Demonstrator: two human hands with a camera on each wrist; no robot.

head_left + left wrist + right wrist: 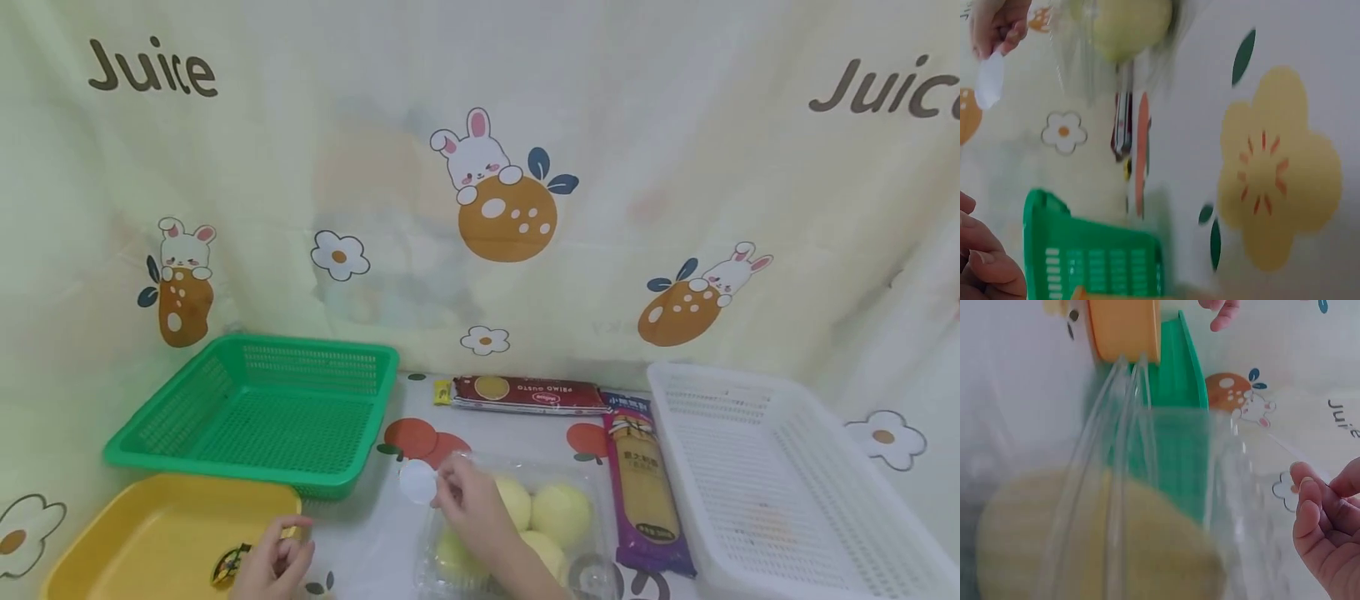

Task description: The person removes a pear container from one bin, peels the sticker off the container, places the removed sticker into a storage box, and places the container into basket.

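My right hand point(476, 500) pinches a thin white round disc point(417, 482) by its edge, between thumb and fingertips. The same disc point(990, 81) shows pale and slightly tilted in the left wrist view. Below that hand and forearm stands a clear plastic box point(596, 500) with several pale yellow-green round fruits point(561, 515) in it. My left hand point(277, 562) hovers at the right side of the yellow basin point(150, 525), its fingers loosely curled with nothing seen in them. A dark round label point(228, 567) shows in the basin beside that hand.
Behind the basin stands a green basket point(300, 433). A dark red biscuit pack point(532, 395) lies at the back, against the curtain. Right of the box lie a purple pasta pack point(648, 483) and a long white basket point(795, 467).
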